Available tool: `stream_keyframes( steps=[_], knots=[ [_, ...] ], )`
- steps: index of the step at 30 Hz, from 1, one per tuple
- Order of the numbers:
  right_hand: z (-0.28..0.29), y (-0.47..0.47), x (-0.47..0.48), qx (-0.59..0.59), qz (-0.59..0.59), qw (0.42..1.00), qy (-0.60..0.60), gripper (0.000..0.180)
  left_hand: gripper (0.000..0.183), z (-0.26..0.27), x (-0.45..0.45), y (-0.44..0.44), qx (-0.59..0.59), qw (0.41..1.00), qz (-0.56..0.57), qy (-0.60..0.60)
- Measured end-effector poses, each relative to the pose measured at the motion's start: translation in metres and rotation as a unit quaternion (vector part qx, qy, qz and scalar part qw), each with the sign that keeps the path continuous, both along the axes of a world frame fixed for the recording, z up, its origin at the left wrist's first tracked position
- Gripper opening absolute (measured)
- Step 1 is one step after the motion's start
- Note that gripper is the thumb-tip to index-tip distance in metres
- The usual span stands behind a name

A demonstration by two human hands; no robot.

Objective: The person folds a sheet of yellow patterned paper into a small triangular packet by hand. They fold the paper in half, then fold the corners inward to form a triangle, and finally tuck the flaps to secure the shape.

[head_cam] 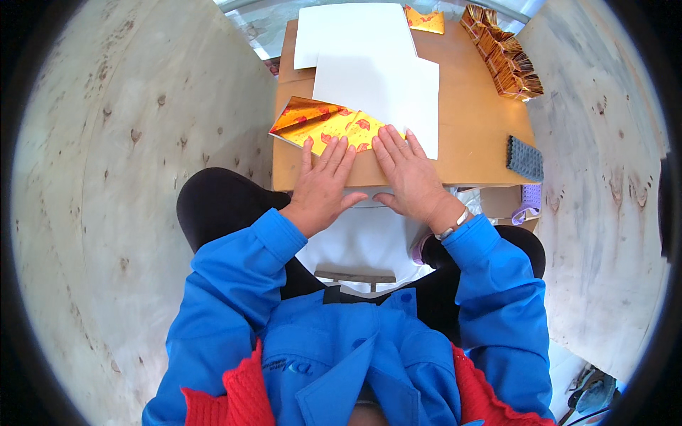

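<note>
A gold foil paper sheet with red printed figures (346,128) lies partly folded at the near side of a cardboard box top (469,128). Its left end rises in creased, darker flaps, with a pale underside showing at the edge. My left hand (325,186) rests palm down, fingertips on the paper's near edge. Flat on its right end lies my right hand (407,173), fingers pointing away from me, covering that corner. Neither hand grips anything; both thumbs point inward. Under the foil paper and beyond it are white sheets (373,85), overlapping unevenly.
A folded gold paper piece (429,22) sits at the far edge. Tied bundles of folded gold paper (501,53) form a row at the far right. A grey textured cloth (525,158) lies near the right edge, above a purple perforated strap (527,201). Wooden boards (160,133) flank the box.
</note>
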State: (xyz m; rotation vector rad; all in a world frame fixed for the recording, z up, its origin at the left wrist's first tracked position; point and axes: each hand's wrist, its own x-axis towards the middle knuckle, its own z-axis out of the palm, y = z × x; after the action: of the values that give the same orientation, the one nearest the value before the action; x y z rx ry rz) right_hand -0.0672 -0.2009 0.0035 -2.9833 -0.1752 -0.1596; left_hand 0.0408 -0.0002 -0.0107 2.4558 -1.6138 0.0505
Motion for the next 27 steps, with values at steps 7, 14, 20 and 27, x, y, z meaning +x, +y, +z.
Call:
stream_keyframes(
  steps=[7,14,20,27],
  knots=[
    [0.000,0.001,0.000,-0.020,-0.006,1.000,-0.001,0.101,0.082,0.010,0.001,0.031,0.044,0.998,0.022,-0.051],
    [0.008,0.006,0.005,0.000,-0.016,1.000,-0.021,0.089,0.066,0.019,0.018,0.029,-0.019,0.999,-0.026,-0.031],
    [0.020,0.004,0.021,0.042,-0.045,0.998,0.003,0.055,0.035,0.050,0.081,0.025,-0.286,0.944,0.073,0.144],
    [0.016,0.001,0.049,0.074,-0.078,0.993,-0.038,0.025,0.022,0.072,0.165,0.010,-0.319,0.791,0.216,0.476]
  ],
)
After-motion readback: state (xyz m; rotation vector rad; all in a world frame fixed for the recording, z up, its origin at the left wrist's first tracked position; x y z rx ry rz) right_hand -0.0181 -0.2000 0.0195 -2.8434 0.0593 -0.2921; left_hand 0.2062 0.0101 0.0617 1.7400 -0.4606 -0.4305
